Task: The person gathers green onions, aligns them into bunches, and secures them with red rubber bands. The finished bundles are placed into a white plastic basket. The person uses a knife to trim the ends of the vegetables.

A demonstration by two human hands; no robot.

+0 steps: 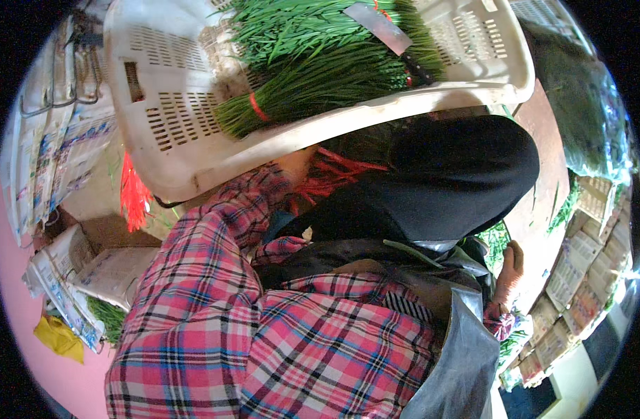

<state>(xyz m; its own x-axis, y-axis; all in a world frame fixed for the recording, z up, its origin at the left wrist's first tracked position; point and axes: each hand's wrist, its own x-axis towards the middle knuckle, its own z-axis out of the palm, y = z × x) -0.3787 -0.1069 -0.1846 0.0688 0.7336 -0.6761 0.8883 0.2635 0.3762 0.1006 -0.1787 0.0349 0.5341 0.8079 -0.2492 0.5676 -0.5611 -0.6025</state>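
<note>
My left hand (298, 163), in a plaid sleeve, is below the near rim of a white plastic basket (351, 116), beside a bunch of red ties (333, 175). Shadow and the rim hide its fingers. My right hand is out of view. Inside the basket lie bundles of green chives (288, 39) and darker thin green stalks (320, 78), bound with red bands. A broad knife blade (380, 29) rests on them, its dark handle (419, 68) towards the near side. Black-covered legs (451, 173) and a dark apron (451, 361) are before me.
Another person's hand (507, 277), apparently, shows at the right in a patterned cuff. Red ties (133, 196) hang at left, near folded printed sacks (66, 162) and a yellow cloth (59, 338). Printed packages (577, 267) and a green-filled plastic bag (582, 105) stand at right.
</note>
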